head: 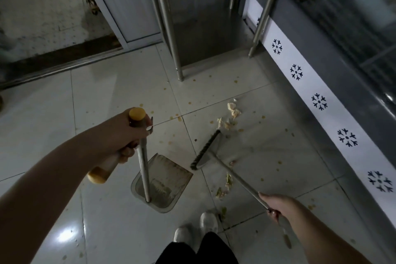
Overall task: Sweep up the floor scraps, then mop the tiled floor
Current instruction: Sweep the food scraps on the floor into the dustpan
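The left hand (126, 133) grips the upright handle of the dustpan (169, 176), which rests on the tiled floor (107, 83), while the right hand (276, 204) grips the handle of the broom (206, 149), whose head sits just right of the pan among scattered scraps (230, 113).

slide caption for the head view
Left hand holds the dustpan, right hand holds the broom beside scraps on tiled floor
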`<act>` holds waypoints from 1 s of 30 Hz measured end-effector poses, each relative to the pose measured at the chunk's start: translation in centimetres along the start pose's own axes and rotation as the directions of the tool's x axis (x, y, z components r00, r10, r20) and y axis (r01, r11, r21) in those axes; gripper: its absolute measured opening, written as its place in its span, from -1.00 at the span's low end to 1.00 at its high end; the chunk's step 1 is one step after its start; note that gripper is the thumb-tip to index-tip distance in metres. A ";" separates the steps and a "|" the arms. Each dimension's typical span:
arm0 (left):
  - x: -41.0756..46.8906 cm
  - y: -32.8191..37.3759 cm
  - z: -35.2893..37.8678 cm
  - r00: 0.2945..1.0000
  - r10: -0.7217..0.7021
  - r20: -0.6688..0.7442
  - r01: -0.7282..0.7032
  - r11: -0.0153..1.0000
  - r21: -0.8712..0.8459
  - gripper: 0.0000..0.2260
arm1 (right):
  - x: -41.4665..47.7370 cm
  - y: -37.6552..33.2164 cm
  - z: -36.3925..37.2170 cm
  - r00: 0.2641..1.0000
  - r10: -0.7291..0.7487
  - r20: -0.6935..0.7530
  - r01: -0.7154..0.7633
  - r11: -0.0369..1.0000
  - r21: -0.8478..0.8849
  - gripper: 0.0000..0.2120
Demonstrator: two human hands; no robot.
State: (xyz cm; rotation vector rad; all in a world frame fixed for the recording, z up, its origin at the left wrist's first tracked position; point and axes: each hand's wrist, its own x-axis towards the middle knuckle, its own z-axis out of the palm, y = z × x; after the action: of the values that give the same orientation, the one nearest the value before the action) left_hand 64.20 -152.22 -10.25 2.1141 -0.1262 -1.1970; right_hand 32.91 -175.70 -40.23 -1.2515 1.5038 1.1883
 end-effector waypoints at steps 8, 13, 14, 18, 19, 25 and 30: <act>3.6 4.5 -1.2 0.998 0.052 0.039 -0.051 0.999 -0.015 -0.89 | -3.8 -8.6 -1.9 0.997 -0.074 0.007 0.070 0.961 0.269 -0.44; 8.3 8.1 -2.0 0.996 0.059 0.074 -0.061 0.998 0.017 -0.90 | -4.0 -13.7 -4.6 0.998 -0.052 0.017 0.040 0.902 0.430 -0.44; 9.2 8.7 -2.0 0.994 0.059 0.090 -0.061 0.998 0.017 -0.90 | -4.0 -14.6 -5.1 0.999 -0.040 0.023 0.025 0.891 0.454 -0.43; 13.2 12.0 -2.6 0.987 0.048 0.156 -0.050 0.999 0.009 -0.87 | -4.1 -18.2 -7.8 1.000 -0.013 -0.016 0.020 0.854 0.521 -0.43; 14.1 12.9 -2.8 0.986 0.048 0.162 -0.050 0.999 0.007 -0.87 | -3.9 -19.0 -8.5 0.999 -0.025 -0.039 0.042 0.858 0.512 -0.44; 19.0 17.9 -2.9 0.972 0.067 0.223 -0.078 0.996 0.041 -0.87 | -3.8 -22.7 -11.7 0.998 -0.053 -0.037 0.064 0.893 0.446 -0.42; 21.9 21.4 -1.5 0.970 0.076 0.229 -0.098 0.992 0.084 -0.87 | -3.2 -25.7 -14.2 0.999 -0.030 -0.015 0.034 0.880 0.475 -0.43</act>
State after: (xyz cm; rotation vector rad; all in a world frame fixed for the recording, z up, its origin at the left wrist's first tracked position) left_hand 83.01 -176.29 -12.41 2.0240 -0.3815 -1.3992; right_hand 58.44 -190.43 -38.05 -0.9384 1.6459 0.7243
